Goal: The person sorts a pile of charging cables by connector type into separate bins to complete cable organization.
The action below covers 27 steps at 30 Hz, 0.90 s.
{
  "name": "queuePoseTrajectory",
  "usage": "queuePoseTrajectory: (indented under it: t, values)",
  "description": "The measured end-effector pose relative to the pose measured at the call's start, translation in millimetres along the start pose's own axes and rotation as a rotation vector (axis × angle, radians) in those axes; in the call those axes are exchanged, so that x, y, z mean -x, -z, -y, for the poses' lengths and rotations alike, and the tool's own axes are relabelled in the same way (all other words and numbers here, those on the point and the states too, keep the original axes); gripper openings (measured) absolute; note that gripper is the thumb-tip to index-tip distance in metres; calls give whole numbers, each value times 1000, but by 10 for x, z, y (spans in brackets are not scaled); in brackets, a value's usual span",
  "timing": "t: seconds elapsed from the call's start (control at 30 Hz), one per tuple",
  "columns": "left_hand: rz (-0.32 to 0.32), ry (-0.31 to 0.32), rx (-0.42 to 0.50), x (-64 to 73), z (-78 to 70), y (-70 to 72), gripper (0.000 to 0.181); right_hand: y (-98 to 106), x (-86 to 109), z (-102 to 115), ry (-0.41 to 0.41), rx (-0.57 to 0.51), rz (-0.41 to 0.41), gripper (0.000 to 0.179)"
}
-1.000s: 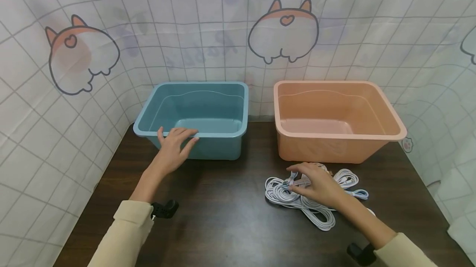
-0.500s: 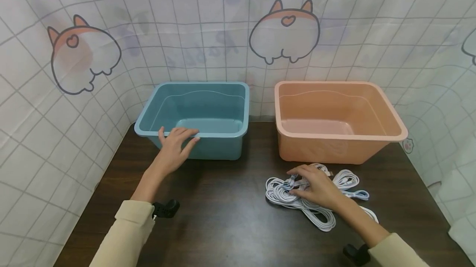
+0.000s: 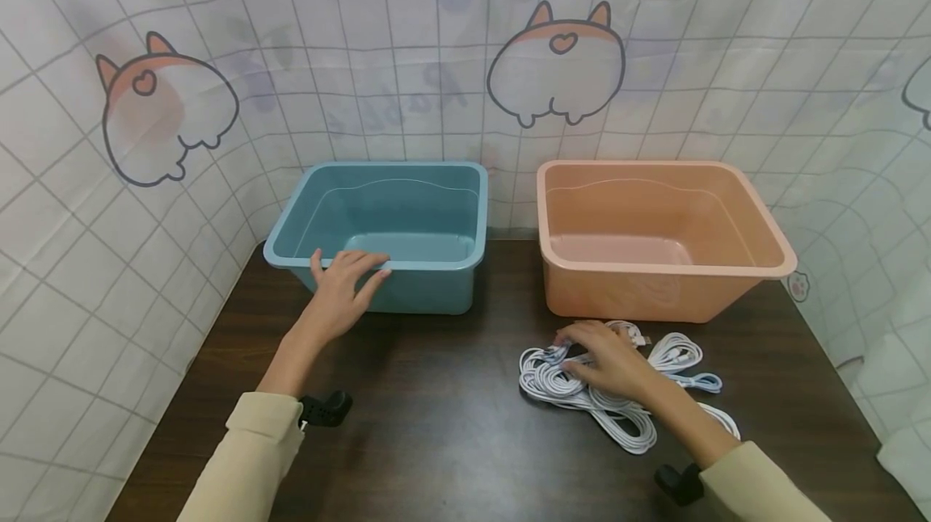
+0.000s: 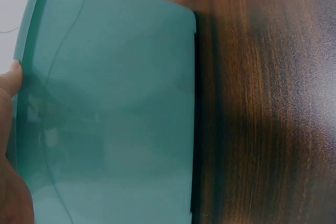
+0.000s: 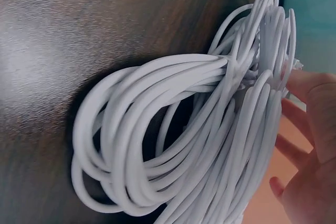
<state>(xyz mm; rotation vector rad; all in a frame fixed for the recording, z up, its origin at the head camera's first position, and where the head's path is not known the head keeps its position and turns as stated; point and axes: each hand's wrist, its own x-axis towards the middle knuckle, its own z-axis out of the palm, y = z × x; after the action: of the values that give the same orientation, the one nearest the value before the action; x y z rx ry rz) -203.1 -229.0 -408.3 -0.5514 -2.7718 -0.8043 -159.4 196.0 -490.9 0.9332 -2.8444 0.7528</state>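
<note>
While the left hand (image 3: pixel 338 292) keeps its pinch on the rim of the blue bin (image 3: pixel 440 265), the right hand (image 3: pixel 609 359) is slightly more leftward than before over the white cables (image 3: pixel 545 380).
Right thumb and fingers reach to the coils, but I cannot tell if they grip. The cables lie on the desk (image 3: pixel 436 433), just before the orange bin (image 3: pixel 669 270) and apart from the desk's right edge. Open wood spreads left of the cables; a gap separates the two bins.
</note>
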Motion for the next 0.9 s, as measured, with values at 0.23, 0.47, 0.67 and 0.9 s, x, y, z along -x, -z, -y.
queuePoseTrajectory:
  t: [0.23,0.47,0.67,0.9]
  values:
    - [0,2,1,10,-1,10,33,5,-91,42,-59,-32,49,21]
    - [-1,-1,-6,16,21,8,32,-26,-203,28,-75,-64,127,23]
    - [-5,-5,-7,13,29,-1,32,-56,-277,19,-50,-40,155,20]
    - [-9,-13,-5,0,19,-7,32,-79,-318,24,20,-12,130,17]
